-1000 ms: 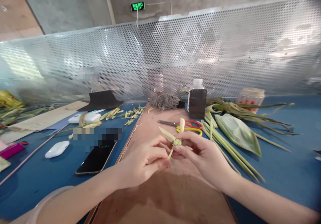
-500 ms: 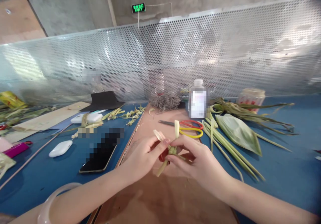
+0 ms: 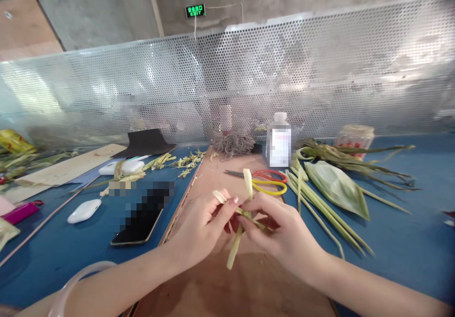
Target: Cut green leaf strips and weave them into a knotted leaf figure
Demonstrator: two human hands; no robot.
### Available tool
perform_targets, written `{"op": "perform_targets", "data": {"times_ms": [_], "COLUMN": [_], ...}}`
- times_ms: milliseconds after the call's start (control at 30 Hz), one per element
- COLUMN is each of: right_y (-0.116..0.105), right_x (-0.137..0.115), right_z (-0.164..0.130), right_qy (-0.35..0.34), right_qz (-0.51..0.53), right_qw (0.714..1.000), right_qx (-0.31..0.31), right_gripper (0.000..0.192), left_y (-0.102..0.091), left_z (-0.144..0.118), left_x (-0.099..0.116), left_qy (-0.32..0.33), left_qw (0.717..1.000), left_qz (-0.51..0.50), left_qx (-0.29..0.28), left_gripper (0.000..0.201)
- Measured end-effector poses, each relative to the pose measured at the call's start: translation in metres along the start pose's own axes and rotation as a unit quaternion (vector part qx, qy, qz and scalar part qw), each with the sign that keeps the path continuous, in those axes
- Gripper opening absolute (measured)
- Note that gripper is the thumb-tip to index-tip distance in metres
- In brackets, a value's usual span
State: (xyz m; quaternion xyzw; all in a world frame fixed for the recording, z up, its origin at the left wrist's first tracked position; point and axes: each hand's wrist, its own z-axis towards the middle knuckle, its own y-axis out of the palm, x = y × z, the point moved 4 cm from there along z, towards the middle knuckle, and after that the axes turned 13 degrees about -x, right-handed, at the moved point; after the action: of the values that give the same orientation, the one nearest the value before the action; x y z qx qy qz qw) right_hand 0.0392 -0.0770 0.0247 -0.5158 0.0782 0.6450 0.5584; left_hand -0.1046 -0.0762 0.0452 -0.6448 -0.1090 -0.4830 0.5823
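Between my two hands is a small piece of crossed pale green leaf strips, its ends sticking out upward, to the left and down toward me. My left hand pinches one strip between thumb and fingers. My right hand has thumb and forefinger closed on the crossing part, which the fingers partly hide. Just beyond the hands lie scissors with one red and one yellow handle loop.
A brown board lies beneath my hands. To the right are long green leaf strips, a broad leaf, a bottle and a jar. At left are a phone and a white case. Grey cord lies behind.
The strips show longer at the top and bottom and now cross more clearly between my fingers. My right thumb has shifted up onto the crossing. Both hands stay closed on the strips.
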Motion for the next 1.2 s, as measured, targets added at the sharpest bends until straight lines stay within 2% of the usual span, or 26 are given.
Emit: {"op": "perform_targets", "data": {"times_ms": [167, 267, 367, 433, 533, 633, 700, 800, 900, 1067, 1200], "right_y": [-0.002, -0.001, -0.001, -0.002, -0.004, -0.009, -0.012, -0.016, -0.015, -0.012, -0.011], "right_x": [0.003, 0.011, 0.016, 0.016, 0.018, 0.021, 0.021, 0.017, 0.014, 0.012, 0.004], "right_z": [0.001, 0.002, 0.001, 0.000, -0.001, -0.002, -0.001, 0.000, -0.001, -0.005, -0.008], "right_qy": [0.005, 0.040, 0.054, 0.034, 0.028, 0.036, 0.011, -0.041, -0.095, -0.125, -0.168], "right_qz": [-0.002, 0.022, 0.031, 0.010, -0.028, -0.071, -0.117, -0.195, -0.264, -0.331, -0.412], "right_qw": [1.000, 0.999, 0.998, 0.999, 0.998, 0.997, 0.993, 0.980, 0.960, 0.935, 0.896], "right_qx": [0.026, 0.008, -0.023, -0.035, -0.041, -0.024, -0.005, 0.010, 0.017, 0.001, 0.003], "right_gripper": [0.003, 0.010, 0.023, 0.028, 0.033, 0.030, 0.024, 0.018, 0.017, 0.020, 0.024], "left_y": [-0.001, -0.003, -0.004, -0.002, 0.003, 0.004, 0.004, 0.004, 0.006, 0.009, 0.012], "left_z": [-0.001, 0.001, 0.005, 0.008, 0.010, 0.010, 0.009, 0.009, 0.010, 0.011, 0.010], "left_x": [0.001, -0.007, -0.019, -0.025, -0.029, -0.031, -0.031, -0.032, -0.033, -0.031, -0.029], "left_qy": [-0.001, -0.023, -0.035, -0.015, -0.001, -0.030, -0.046, -0.055, -0.062, -0.063, -0.065], "left_qw": [1.000, 1.000, 0.997, 0.993, 0.984, 0.987, 0.990, 0.989, 0.976, 0.960, 0.949], "left_qz": [0.007, -0.017, -0.069, -0.114, -0.169, -0.147, -0.119, -0.115, -0.186, -0.248, -0.278], "left_qx": [0.019, 0.013, 0.003, -0.018, -0.062, -0.064, -0.062, -0.075, -0.095, -0.116, -0.134], "left_gripper": [0.040, 0.041, 0.033, 0.026, 0.035, 0.037, 0.033, 0.033, 0.031, 0.023, 0.020]}}
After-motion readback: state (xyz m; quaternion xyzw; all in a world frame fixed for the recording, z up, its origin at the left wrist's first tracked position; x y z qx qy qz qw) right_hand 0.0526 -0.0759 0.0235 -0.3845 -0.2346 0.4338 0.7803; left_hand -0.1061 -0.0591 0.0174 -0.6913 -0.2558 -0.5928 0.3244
